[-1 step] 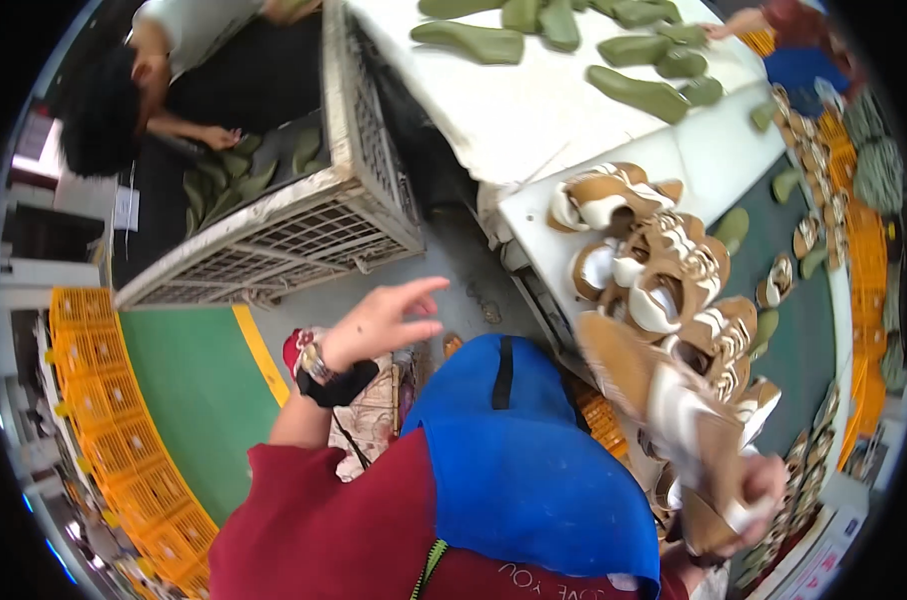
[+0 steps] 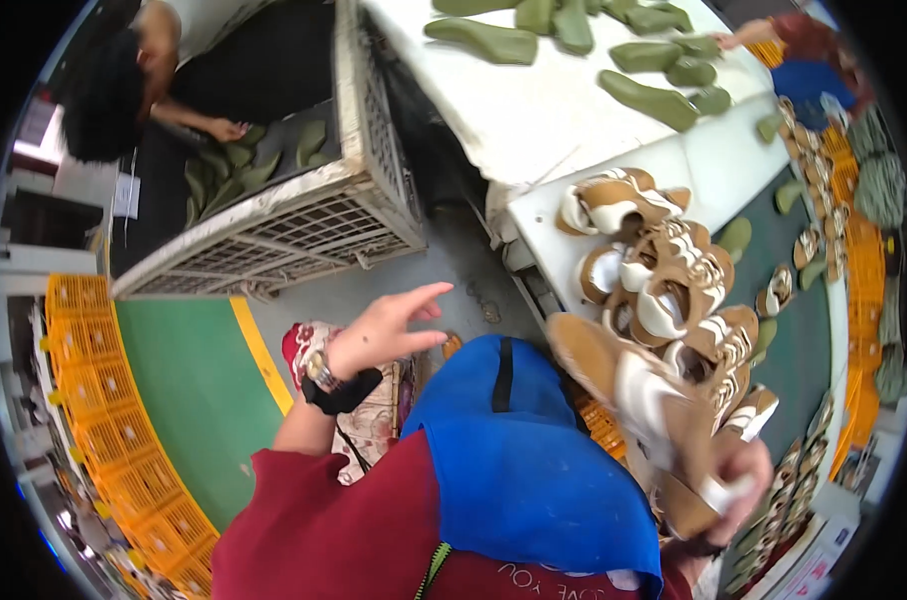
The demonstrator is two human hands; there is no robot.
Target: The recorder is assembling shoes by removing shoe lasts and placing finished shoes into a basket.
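Observation:
My right hand (image 2: 746,482), at the lower right, grips a tan and white sandal (image 2: 659,405) by its heel end. The sandal is slightly blurred; its toe points up and left, with the tan sole partly turned up. My left hand (image 2: 399,325) hangs in the air left of my blue apron, thumb and fingers stretched apart, holding nothing. Beside the held sandal, a pile of similar sandals (image 2: 674,270) covers the near end of a white table (image 2: 554,205).
Green shoe lasts (image 2: 484,42) lie on the table's far part. A dark conveyor belt (image 2: 809,325) carries sandals and lasts on the right. At left, a person handles lasts in a wheeled cage cart (image 2: 274,240); another person works far right. Orange crates (image 2: 114,440) line the left.
My right hand has shifted a little left and up, bringing the sandal with it. My left hand stays open at nearly the same place.

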